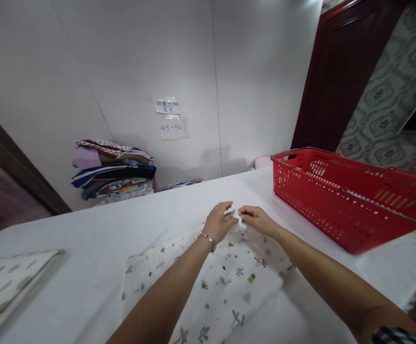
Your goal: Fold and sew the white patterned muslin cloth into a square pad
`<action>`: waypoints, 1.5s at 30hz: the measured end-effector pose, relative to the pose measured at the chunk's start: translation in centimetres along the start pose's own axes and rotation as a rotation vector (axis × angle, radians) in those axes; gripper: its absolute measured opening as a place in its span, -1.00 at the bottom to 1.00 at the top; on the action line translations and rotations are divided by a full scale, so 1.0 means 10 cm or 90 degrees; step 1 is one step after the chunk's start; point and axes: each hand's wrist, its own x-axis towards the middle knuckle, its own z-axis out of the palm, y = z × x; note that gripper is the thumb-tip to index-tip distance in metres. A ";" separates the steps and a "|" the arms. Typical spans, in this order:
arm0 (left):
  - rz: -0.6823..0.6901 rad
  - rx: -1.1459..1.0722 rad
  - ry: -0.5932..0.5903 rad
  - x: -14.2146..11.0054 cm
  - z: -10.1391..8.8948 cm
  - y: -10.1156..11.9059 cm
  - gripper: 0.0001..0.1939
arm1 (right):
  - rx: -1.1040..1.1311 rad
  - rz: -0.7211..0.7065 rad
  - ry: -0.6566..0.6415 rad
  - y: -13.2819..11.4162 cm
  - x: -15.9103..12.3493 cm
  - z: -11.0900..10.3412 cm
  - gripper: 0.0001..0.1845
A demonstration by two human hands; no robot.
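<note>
A thin white cloth printed with small plants and leaves lies spread over the white table in front of me. At its far edge my left hand, with a bracelet at the wrist, pinches a bunched white bit of the fabric. My right hand grips the same bunch from the right, thumb and fingers pressed together. Between the two hands the gathered edge is raised and crumpled. Part of the cloth is hidden under my forearms.
To the right stands a red perforated basket with metal handles. A folded leaf-patterned cloth lies at the left. Beyond the table's far edge is a stack of folded clothes by the wall, below two paper signs.
</note>
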 end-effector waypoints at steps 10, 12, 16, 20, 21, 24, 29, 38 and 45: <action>0.006 0.062 -0.081 0.08 -0.18 0.08 -0.92 | -0.242 -0.137 0.063 0.00 -0.56 -0.10 -0.56; -0.005 0.060 -0.084 0.08 -0.18 0.10 -0.92 | -0.286 -0.135 0.043 0.05 -0.66 -0.12 -0.59; 0.003 0.051 -0.076 0.05 -0.19 0.16 -0.91 | -0.294 -0.058 0.054 0.15 -0.76 -0.14 -0.65; -0.013 0.026 -0.088 0.01 -0.25 0.26 -0.92 | -0.213 -0.008 0.068 0.20 -0.83 -0.17 -0.54; -0.016 0.018 -0.092 0.01 -0.27 0.28 -0.91 | -0.193 0.003 0.067 0.20 -0.85 -0.18 -0.51; -0.009 0.008 -0.084 -0.01 -0.31 0.32 -0.90 | -0.158 0.027 0.062 0.17 -0.88 -0.19 -0.50; -0.010 0.021 -0.054 -0.04 -0.34 0.37 -0.91 | -0.155 0.028 0.057 0.11 -0.87 -0.14 -0.73; -0.101 0.081 0.096 0.02 -0.43 0.43 -0.93 | -0.270 0.050 0.046 0.15 -1.25 -0.30 -0.82; -0.101 0.104 0.092 0.14 -0.34 0.40 -0.94 | -0.120 0.207 0.099 0.21 -1.60 -0.37 -0.67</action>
